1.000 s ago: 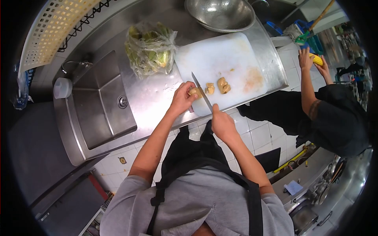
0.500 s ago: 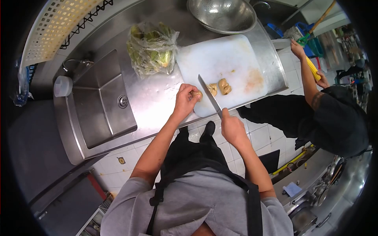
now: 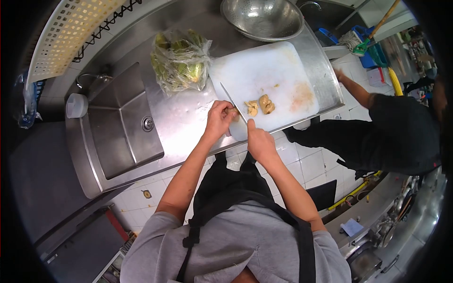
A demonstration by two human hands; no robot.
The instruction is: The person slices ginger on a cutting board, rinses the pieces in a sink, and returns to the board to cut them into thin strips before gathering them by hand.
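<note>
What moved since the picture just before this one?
The right hand moved the knife left, closer to the left hand. The other person's hand swung toward the counter. The left hand, brown lumps, plastic bag and metal bowl stayed put.

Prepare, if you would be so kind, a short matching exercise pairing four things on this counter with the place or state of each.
Things
1. Knife
2. Perforated metal bowl
3. Clear plastic bag
4. Small round tub

Places and states
A. Around green produce
B. Beside the sink, near its tap
C. Held in the person's right hand
D. Beyond the far edge of the white cutting board

Right pairs: 1-C, 2-D, 3-A, 4-B
</note>
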